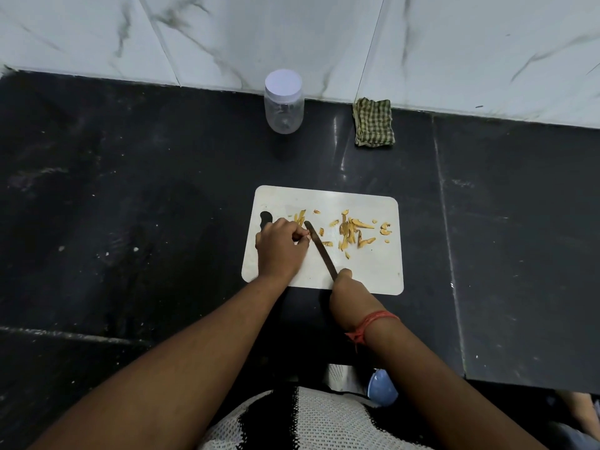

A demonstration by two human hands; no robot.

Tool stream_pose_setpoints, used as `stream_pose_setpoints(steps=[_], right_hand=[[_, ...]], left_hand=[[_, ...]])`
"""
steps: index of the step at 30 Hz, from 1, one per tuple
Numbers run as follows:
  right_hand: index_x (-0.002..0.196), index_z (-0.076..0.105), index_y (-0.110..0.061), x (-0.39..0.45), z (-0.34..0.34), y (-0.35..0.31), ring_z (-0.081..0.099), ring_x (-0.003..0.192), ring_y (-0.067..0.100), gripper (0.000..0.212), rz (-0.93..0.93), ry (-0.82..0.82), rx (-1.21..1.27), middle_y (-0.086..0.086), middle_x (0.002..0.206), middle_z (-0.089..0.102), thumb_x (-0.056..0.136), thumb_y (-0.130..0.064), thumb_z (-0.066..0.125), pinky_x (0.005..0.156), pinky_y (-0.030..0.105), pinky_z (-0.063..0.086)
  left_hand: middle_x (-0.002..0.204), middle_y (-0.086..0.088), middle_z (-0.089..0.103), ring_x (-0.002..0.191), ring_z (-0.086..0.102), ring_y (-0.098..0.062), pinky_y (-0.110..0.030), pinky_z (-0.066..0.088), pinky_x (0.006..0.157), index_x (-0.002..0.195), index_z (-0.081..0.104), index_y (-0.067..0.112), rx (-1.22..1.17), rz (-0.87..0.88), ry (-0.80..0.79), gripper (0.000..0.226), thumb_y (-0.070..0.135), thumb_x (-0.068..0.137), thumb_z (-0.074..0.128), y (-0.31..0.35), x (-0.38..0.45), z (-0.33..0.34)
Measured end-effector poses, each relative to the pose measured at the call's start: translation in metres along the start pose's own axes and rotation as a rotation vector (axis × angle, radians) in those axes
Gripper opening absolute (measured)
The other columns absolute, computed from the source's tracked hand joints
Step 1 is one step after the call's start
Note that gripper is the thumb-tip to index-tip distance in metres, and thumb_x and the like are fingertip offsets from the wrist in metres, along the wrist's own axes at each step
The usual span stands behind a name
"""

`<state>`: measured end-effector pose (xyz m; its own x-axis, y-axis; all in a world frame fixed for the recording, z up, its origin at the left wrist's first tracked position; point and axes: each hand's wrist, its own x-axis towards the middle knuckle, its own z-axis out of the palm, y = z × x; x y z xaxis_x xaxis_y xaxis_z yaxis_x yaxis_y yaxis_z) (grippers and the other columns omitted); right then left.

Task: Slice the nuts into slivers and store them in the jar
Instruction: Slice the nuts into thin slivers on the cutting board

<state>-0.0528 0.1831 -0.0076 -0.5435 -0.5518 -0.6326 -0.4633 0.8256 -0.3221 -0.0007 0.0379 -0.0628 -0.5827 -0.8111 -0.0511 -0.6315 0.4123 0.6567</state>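
Looking down, you've got a black counter (130, 190) filling most of the view, with a white marble wall (292, 34) behind it.

White board (367, 274) lies mid-counter, long side across, its near edge just ahead of your wrists. There's a dark handle slot at its left end, partly under your left hand.

Both forearms reach in from the bottom. A red thread (373, 321) is tied round your right wrist.

Jar (284, 105) stands upright at the back against the wall, well apart from the board. It's clear, the white lid is on, and it looks empty.

A green checked cloth (374, 122) lies folded to the right of the jar, also at the wall.

Left hand (281, 246) rests on the board's left part, fingers curled in, tips pinching something small right at the blade. You can't tell what from here; it's hidden under the fingertips.

Right hand (345, 287) sits at the board's near edge, closed round the handle of the knife (319, 248). The blade runs diagonally up-left, with the tip beside your left fingertips.

Slivers (352, 232) are scattered over the board's far half. Most lie right of the blade, and a few sit just above your left hand.

A blue object (383, 391) shows below the counter edge near your torso.
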Motion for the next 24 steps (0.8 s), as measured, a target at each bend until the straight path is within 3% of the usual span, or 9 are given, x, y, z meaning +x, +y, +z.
stream_pose_setpoints(steps=[2,9,13,17,21,24], right_hand=[[0.122,0.037,0.000,-0.001,0.000,-0.002,0.049,0.072,0.020,0.026,0.000,-0.007,0.005,0.008,0.085,0.051,0.096,0.000,0.038,0.067,0.029,0.039],[0.115,0.037,-0.002,-0.010,0.015,0.002,0.046,0.064,0.018,0.024,-0.031,0.029,0.012,0.002,0.071,0.043,0.092,0.003,0.032,0.066,0.034,0.039],[0.115,0.037,-0.003,-0.012,0.017,0.002,0.052,0.076,0.024,0.022,-0.016,0.024,0.002,0.004,0.076,0.045,0.094,0.000,0.034,0.070,0.034,0.041],[0.115,0.039,-0.001,-0.016,0.021,0.004,0.043,0.059,0.011,0.022,-0.015,0.056,-0.039,0.000,0.068,0.040,0.094,0.003,0.034,0.060,0.028,0.037],[0.118,0.038,-0.002,-0.012,0.020,-0.002,0.042,0.059,0.013,0.023,0.003,0.049,-0.069,0.001,0.072,0.043,0.096,-0.001,0.034,0.062,0.029,0.037],[0.116,0.039,0.000,-0.007,0.016,-0.006,0.043,0.056,0.012,0.021,-0.017,0.067,-0.048,-0.001,0.067,0.043,0.096,0.000,0.034,0.047,0.023,0.030]], left_hand=[[0.093,0.011,0.065,0.095,0.053,-0.015,-0.032,0.033,0.086,0.084,0.073,0.025,0.002,-0.001,0.004,0.005,0.025,0.088,0.071,0.001,0.000,-0.001],[0.096,0.010,0.065,0.097,0.052,-0.016,-0.032,0.032,0.087,0.085,0.073,0.026,0.059,0.023,-0.007,0.005,0.024,0.089,0.069,0.005,-0.001,-0.003],[0.096,0.009,0.065,0.097,0.053,-0.018,-0.034,0.033,0.087,0.084,0.071,0.026,0.065,0.027,-0.005,0.006,0.024,0.089,0.069,0.005,0.000,-0.003],[0.095,0.008,0.065,0.097,0.053,-0.018,-0.036,0.035,0.088,0.083,0.071,0.024,0.064,0.035,-0.001,0.007,0.025,0.089,0.068,0.004,-0.001,-0.004],[0.094,0.009,0.063,0.097,0.051,-0.017,-0.036,0.035,0.089,0.082,0.071,0.024,0.059,0.026,-0.022,0.010,0.026,0.090,0.066,0.002,0.002,-0.004],[0.093,0.010,0.062,0.096,0.050,-0.017,-0.035,0.034,0.088,0.083,0.073,0.023,0.040,0.017,-0.028,0.010,0.026,0.090,0.066,0.003,0.003,-0.003]])
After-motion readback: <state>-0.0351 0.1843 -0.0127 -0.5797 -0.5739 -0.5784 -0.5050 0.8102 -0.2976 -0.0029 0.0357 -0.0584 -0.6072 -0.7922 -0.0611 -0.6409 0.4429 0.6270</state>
